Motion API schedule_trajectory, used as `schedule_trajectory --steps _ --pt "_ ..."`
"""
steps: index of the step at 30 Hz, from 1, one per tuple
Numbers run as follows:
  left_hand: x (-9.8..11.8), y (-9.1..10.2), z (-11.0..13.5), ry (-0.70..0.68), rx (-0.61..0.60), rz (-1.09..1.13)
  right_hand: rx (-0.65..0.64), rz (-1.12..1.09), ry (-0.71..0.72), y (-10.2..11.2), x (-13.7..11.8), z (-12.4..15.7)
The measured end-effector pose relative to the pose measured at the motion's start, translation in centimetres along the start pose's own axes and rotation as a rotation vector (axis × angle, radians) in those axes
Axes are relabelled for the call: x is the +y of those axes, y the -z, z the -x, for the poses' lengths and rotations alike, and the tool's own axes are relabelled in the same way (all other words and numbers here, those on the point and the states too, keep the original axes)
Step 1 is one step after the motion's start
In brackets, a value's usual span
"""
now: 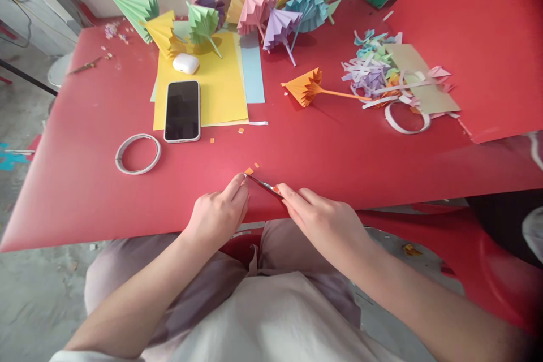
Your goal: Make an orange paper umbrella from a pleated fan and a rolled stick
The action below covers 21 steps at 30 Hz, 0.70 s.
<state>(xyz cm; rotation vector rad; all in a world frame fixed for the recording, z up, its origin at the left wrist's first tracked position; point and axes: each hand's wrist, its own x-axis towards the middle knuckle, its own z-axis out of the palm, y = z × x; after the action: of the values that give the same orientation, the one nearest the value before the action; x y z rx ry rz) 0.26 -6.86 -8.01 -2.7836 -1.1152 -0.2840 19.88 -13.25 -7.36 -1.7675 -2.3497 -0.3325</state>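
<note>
Both of my hands pinch a thin dark strip (262,184) over the near edge of the red table (85,181). My left hand (218,214) grips its left end with closed fingers. My right hand (322,220) pinches the right end, where a small orange bit shows at the fingertips. Tiny orange paper scraps (250,170) lie just beyond the strip. An orange folded paper umbrella (306,87) with a thin stick lies further back on the table.
A phone (182,111) and white earbud case (185,63) rest on yellow paper (220,85). Tape rolls lie at left (138,153) and right (406,118). Several coloured paper umbrellas (254,11) stand at the back. Paper offcuts (377,68) pile at right.
</note>
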Motion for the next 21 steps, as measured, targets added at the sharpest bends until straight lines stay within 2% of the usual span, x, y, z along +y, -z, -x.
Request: schedule_trajectory --steps 7,12,17,21 --pt "-0.2 0.0 0.1 -0.004 0.046 0.052 0.008 -0.016 -0.032 0.3 0.3 0.7" --pt "-0.2 0.6 0.8 -0.008 0.052 0.025 -0.046 -0.059 -0.091 0.3 1.2 0.5" --pt "-0.7 0.8 2.4 -0.108 0.095 0.1 -0.106 -0.131 -0.159 0.0 2.3 -0.8" --pt "-1.3 1.0 3.5 -0.26 0.142 0.165 -0.087 -0.116 -0.218 -0.8 3.3 -2.4"
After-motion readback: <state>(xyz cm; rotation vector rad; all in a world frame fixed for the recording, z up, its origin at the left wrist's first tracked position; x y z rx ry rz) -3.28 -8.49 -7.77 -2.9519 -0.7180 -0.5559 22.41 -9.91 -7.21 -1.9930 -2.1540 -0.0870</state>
